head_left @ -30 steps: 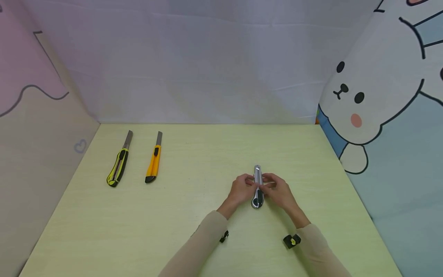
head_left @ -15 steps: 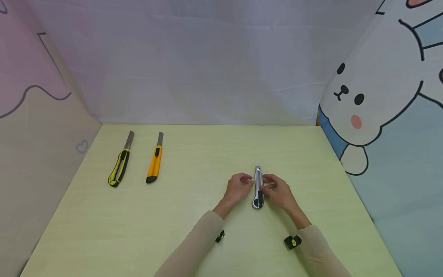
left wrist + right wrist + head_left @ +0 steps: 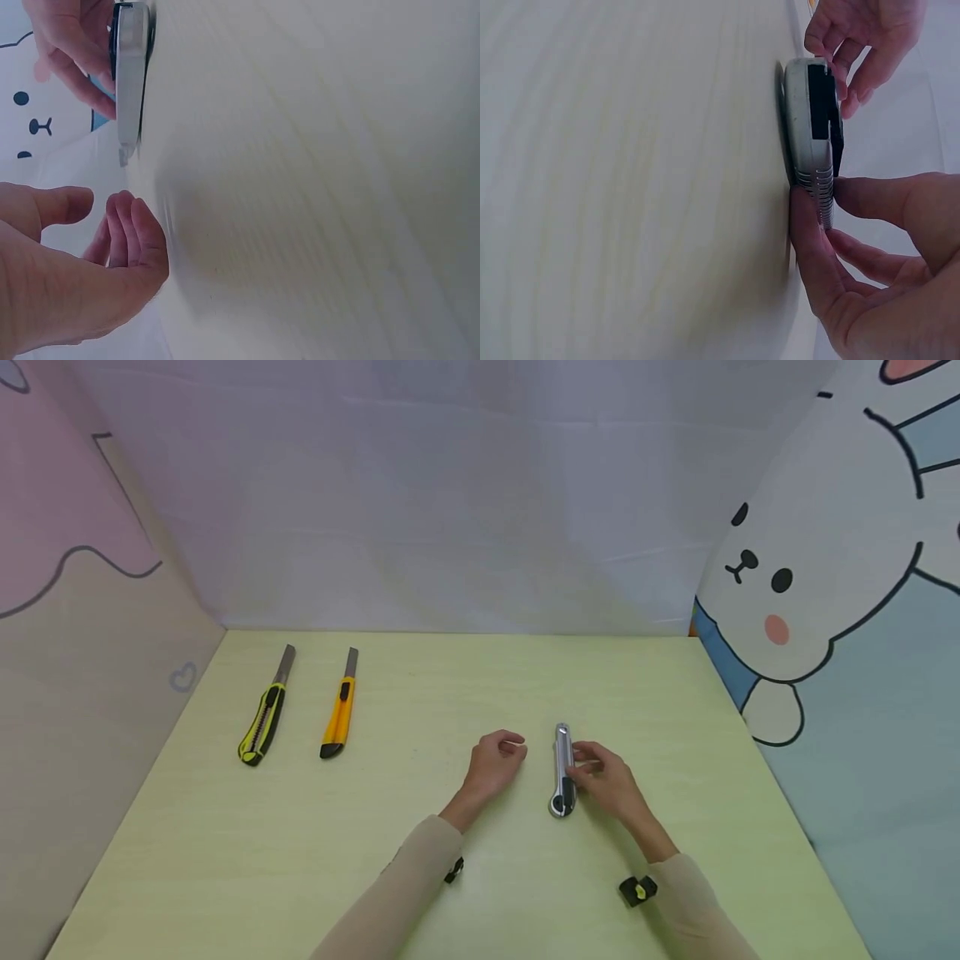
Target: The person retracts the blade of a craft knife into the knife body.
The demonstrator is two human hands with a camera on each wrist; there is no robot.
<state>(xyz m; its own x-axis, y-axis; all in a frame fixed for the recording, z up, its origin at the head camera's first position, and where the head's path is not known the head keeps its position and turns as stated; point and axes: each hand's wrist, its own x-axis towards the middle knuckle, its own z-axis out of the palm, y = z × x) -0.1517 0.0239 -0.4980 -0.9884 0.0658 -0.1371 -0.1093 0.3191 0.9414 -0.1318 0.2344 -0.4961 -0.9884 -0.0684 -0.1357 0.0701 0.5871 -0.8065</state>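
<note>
A silver utility knife (image 3: 564,760) with a black slider lies on the table, pointing away from me. My right hand (image 3: 609,781) is at its right side; in the right wrist view the thumb and fingers pinch the edge of the knife (image 3: 802,124) near the ribbed part. To the left of the knife, my left hand (image 3: 493,766) is apart from it, fingers loosely bent and holding nothing. The left wrist view shows a gap between this hand (image 3: 97,277) and the knife.
On the left part of the pale wooden table (image 3: 420,860) lie a yellow-green and black utility knife (image 3: 262,725) and an orange utility knife (image 3: 340,714), both with blades out. Behind stands a white cloth wall (image 3: 450,510); printed panels flank the table.
My left hand has let go of the silver utility knife and drawn away to the left. The right hand stays at the knife, which lies nearly where it was.
</note>
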